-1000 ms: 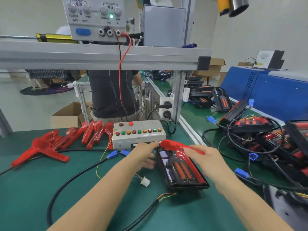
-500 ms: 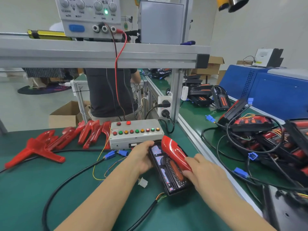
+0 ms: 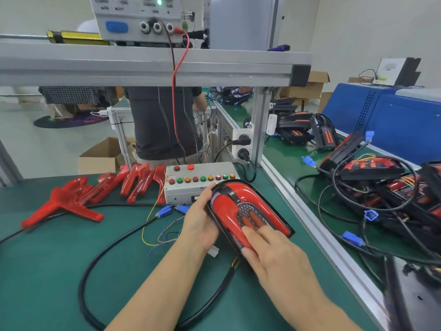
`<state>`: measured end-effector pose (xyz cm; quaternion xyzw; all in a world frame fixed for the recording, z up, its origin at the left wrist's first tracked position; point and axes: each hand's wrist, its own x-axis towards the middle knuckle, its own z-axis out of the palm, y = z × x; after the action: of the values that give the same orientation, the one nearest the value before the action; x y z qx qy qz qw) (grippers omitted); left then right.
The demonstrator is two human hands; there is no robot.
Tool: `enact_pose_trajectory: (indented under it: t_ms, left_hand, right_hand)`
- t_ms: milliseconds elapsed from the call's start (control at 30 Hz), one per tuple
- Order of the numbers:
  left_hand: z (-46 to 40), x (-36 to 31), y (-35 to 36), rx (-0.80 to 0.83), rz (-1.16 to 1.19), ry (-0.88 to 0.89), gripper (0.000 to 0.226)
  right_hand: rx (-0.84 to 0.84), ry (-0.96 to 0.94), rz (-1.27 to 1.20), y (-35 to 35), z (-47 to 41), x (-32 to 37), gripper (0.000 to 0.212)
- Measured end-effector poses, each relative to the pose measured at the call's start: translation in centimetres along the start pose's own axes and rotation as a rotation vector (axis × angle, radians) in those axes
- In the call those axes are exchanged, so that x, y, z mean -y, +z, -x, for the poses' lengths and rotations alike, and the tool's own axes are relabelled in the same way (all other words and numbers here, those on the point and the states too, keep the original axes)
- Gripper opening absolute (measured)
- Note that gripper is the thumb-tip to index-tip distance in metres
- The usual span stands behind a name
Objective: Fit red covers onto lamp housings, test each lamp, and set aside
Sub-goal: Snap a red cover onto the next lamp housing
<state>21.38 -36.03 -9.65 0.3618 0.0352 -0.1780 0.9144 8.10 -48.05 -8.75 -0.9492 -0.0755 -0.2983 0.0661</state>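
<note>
A black lamp housing (image 3: 285,226) lies on the green mat in front of me, with a glossy red cover (image 3: 229,209) lying flat over it. My left hand (image 3: 201,220) grips the housing's left edge. My right hand (image 3: 269,252) presses its fingers down on the near end of the red cover. Two orange strips show through the cover's middle opening. The housing's near end is hidden under my right hand.
A grey test box (image 3: 199,181) with coloured buttons stands just behind the lamp. Several loose red covers (image 3: 100,192) lie at the left. Black cable (image 3: 95,263) and blue connectors (image 3: 164,211) cross the mat. Wired lamps (image 3: 372,177) pile on the right conveyor. A person (image 3: 164,123) stands beyond the bench.
The red cover has gone from being held tilted above the housing to lying flat on it. My right hand slid to the cover's near end and presses down. The camera has come closer.
</note>
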Motion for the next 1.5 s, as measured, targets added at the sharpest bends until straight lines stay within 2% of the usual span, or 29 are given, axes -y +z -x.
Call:
enact_pose_trajectory:
  t_ms: [233,333,467,600,667,733,800,833,900,967,1033,1200,1333,1500]
  left_hand:
    - [0.1,0.5,0.2,0.002,-0.015,0.005,0.033]
    - [0.4,0.7,0.3,0.029,-0.072,-0.025,0.042]
    - [0.5,1.0,0.3,-0.007,-0.139,0.084,0.054]
    - [0.4,0.8,0.5,-0.047,-0.121,0.099,0.048]
    - [0.4,0.6,0.4,-0.071,-0.105,0.111,0.047]
    - [0.3,0.1,0.2,-0.096,-0.090,0.128,0.047]
    - [0.3,-0.4,0.0,-0.119,-0.077,0.139,0.047]
    - [0.4,-0.6,-0.1,-0.127,-0.067,0.141,0.047]
    - [0.6,-0.6,0.1,-0.129,-0.049,0.143,0.048]
    - [1.0,-0.4,0.6,-0.106,-0.058,0.143,0.048]
    - [1.4,-0.2,1.0,-0.064,-0.083,0.154,0.051]
    - [2.1,-0.1,1.4,-0.060,-0.160,0.145,0.049]
    - [2.5,-0.1,1.0,-0.022,-0.233,0.123,0.055]
    - [2.6,-1.0,0.7,0.011,-0.334,0.090,0.043]
  right_hand:
    - [-0.054,0.007,0.010,1.3,-0.9,0.7,0.042]
    - [-0.050,-0.012,0.011,1.9,-0.6,1.0,0.046]
    - [-0.064,-0.050,-0.010,2.4,-0.3,1.1,0.055]
    - [-0.042,-0.059,-0.116,1.8,0.0,0.7,0.053]
    - [0.014,0.106,-0.348,1.1,0.4,0.2,0.034]
    - [0.028,0.430,-0.665,0.4,1.0,-0.6,0.017]
    - [0.028,0.797,-0.926,0.3,1.8,-1.6,0.030]
    - [0.101,0.944,-1.060,0.2,1.9,-1.9,0.044]
    - [0.317,1.057,-1.376,0.1,1.7,-1.7,0.075]
    - [0.414,1.020,-1.616,0.5,1.3,-1.0,0.082]
    - [0.407,1.004,-1.694,0.7,0.7,-0.6,0.074]
    - [0.350,1.061,-1.715,1.0,0.4,-0.7,0.071]
    - [0.353,0.993,-1.640,1.1,0.7,-0.4,0.065]
    - [0.325,0.949,-1.586,0.8,1.2,-0.4,0.050]
